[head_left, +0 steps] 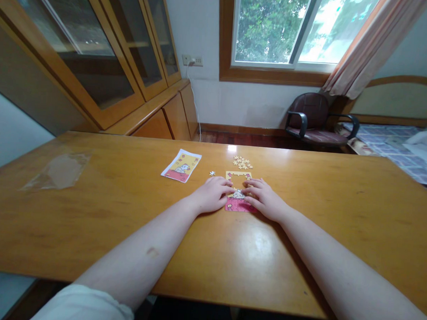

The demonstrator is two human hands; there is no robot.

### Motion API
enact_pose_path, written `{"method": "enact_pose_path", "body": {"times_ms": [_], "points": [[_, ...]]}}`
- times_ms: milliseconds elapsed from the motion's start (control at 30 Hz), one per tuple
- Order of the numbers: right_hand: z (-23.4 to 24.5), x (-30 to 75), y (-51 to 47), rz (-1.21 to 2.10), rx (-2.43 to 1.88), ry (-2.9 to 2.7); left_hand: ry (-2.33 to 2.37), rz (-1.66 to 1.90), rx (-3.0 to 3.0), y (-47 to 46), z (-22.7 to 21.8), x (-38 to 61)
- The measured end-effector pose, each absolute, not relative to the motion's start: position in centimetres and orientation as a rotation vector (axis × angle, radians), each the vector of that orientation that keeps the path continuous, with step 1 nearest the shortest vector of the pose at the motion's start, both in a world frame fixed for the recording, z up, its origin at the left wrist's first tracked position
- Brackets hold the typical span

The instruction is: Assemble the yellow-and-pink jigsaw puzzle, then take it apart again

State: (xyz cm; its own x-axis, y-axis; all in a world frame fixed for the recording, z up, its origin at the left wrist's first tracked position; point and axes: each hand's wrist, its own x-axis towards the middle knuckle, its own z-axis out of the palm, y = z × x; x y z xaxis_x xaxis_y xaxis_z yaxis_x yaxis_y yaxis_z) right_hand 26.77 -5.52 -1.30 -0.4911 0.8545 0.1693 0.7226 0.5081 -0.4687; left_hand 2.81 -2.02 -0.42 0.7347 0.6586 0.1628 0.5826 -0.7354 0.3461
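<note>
The jigsaw puzzle sits mid-table between both hands: its near pink part is joined and a border runs round, but a gap remains toward the far side. A pile of loose pieces lies beyond, one single piece to the left. The right hand's fingers spread loosely over it, gripping nothing I see; the left hand's curl in, hold unclear. Far left, a clear plastic bag lies flat.
</note>
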Motion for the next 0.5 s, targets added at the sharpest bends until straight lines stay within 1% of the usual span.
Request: {"method": "enact_pose_path", "body": {"times_ms": [233,500], "points": [[-1.36,26.78,-5.5,0.437,-1.328,-2.363,0.969,0.389,2.673,-2.03,-0.3,2.81],[-1.69,26.99,-5.08,0.27,-1.563,-2.129,0.963,0.4,2.679,-2.02,-0.36,2.82]]}}
